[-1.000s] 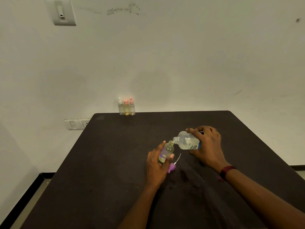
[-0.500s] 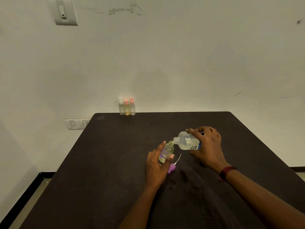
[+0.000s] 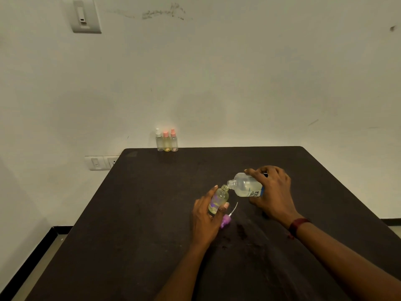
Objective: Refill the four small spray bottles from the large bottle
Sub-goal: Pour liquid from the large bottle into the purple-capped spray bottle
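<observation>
My left hand (image 3: 206, 218) grips a small clear bottle (image 3: 219, 199) with its top off, leaning a little to the right, on the dark table (image 3: 134, 224). My right hand (image 3: 273, 192) holds the large clear bottle (image 3: 246, 187) tipped almost flat, its open mouth touching the small bottle's neck. A purple spray cap with its white tube (image 3: 226, 220) lies on the table just right of my left hand. Three more small spray bottles (image 3: 166, 141), one white-capped and two pink-capped, stand in a row at the table's far edge by the wall.
The table's far edge meets a white wall. A wall socket plate (image 3: 101, 162) sits left of the table's far corner and a switch plate (image 3: 83, 16) is high on the wall. The floor shows at the lower left.
Nothing has visibly moved: both hands keep the same hold with the large bottle's mouth at the small bottle's neck; only the camera shifted slightly.
</observation>
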